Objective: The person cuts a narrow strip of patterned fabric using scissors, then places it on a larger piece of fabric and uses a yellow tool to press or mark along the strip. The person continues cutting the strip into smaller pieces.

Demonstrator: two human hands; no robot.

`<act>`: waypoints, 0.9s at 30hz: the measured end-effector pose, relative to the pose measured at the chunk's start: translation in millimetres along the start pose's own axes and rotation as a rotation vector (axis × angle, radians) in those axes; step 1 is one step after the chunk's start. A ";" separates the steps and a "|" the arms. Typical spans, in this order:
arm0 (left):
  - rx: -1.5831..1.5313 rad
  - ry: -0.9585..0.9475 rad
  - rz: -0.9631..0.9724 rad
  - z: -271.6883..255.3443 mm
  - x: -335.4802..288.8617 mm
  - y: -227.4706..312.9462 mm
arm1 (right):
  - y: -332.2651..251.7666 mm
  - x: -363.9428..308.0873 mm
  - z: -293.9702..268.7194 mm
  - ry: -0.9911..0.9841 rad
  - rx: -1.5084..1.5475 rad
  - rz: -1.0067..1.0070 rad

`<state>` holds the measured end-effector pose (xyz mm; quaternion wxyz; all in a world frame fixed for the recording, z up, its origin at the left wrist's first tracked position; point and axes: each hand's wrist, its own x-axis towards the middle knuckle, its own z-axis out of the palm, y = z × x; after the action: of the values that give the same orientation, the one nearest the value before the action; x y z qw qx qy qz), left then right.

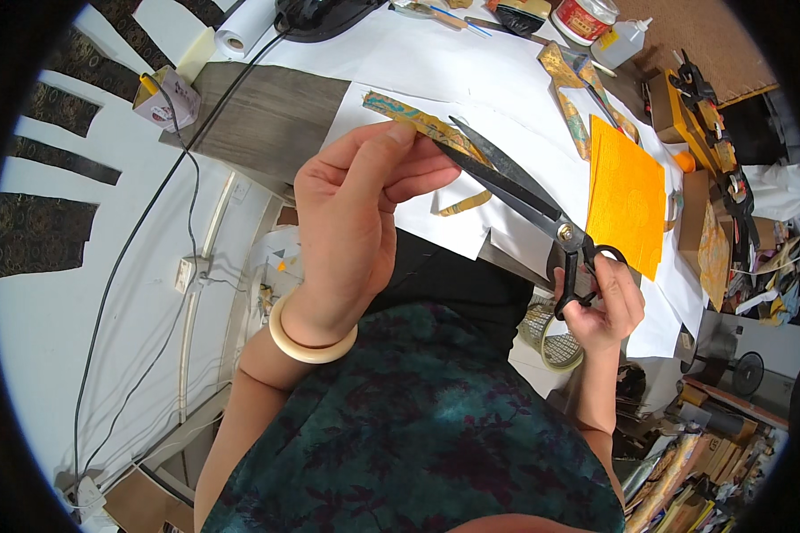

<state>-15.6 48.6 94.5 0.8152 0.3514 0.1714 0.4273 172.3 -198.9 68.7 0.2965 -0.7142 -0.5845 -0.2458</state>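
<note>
Between the thumb and fingers of my left hand [351, 191] is a narrow strip of gold and teal patterned fabric [387, 107], held up over the white paper [498, 115]. My right hand [609, 306] has its fingers through the black handles of a pair of large scissors [564, 231]. The scissor blades are apart and point left, reaching the strip close to my left fingertips; whether they touch it I cannot tell. A small curved offcut [465, 204] of similar colour lies on the paper below the blades.
Right of the scissors lies a bright yellow-orange sheet [627, 195]. Patterned strips [567, 98], a red-labelled tub [585, 18] and a clear bottle [624, 43] stand or lie behind it. A black cable [142, 222] runs down the left. A mesh wastebasket [560, 348] stands below the table edge.
</note>
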 end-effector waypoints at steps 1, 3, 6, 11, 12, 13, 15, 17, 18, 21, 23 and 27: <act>0.000 -0.001 0.004 -0.2 -0.3 -0.8 | 0.1 0.7 -0.7 -0.005 0.004 0.005; 0.000 -0.005 0.011 -0.1 0.3 -1.9 | 0.4 1.5 -2.0 -0.014 0.009 0.018; 0.025 -0.016 0.034 0.5 0.0 -2.3 | 1.5 1.7 -1.9 -0.008 0.000 0.020; 0.007 -0.041 0.019 -1.2 -0.1 -2.0 | 5.3 1.2 -1.4 -0.030 0.037 0.001; 0.003 -0.046 0.012 -1.2 -0.3 -1.8 | 6.6 0.8 -1.6 -0.031 0.037 -0.013; 0.004 -0.043 0.006 -1.0 -0.3 -1.6 | 7.7 0.6 -2.3 -0.034 0.027 -0.021; 0.004 -0.039 -0.003 -0.4 -0.7 -1.4 | 9.3 0.4 -3.5 -0.039 0.006 -0.038; 0.001 -0.039 -0.005 0.8 -1.0 -1.1 | 9.2 2.0 -3.5 -0.040 -0.008 -0.050; 0.000 -0.039 -0.006 1.2 -1.0 -1.1 | 9.2 3.2 -3.8 -0.040 -0.016 -0.055; 0.013 -0.037 -0.008 -0.8 -0.2 -2.1 | 9.2 8.1 -6.2 -0.034 -0.047 -0.111; 0.035 -0.029 -0.027 2.5 -0.6 0.4 | 9.8 7.3 -6.7 -0.040 -0.046 -0.104; 0.092 -0.028 -0.012 1.4 -0.3 -3.2 | 5.6 3.3 4.3 0.016 0.050 0.039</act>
<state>-13.1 46.5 93.2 0.8030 0.3934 0.1819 0.4090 178.5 -194.3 67.2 0.3236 -0.7159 -0.5738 -0.2312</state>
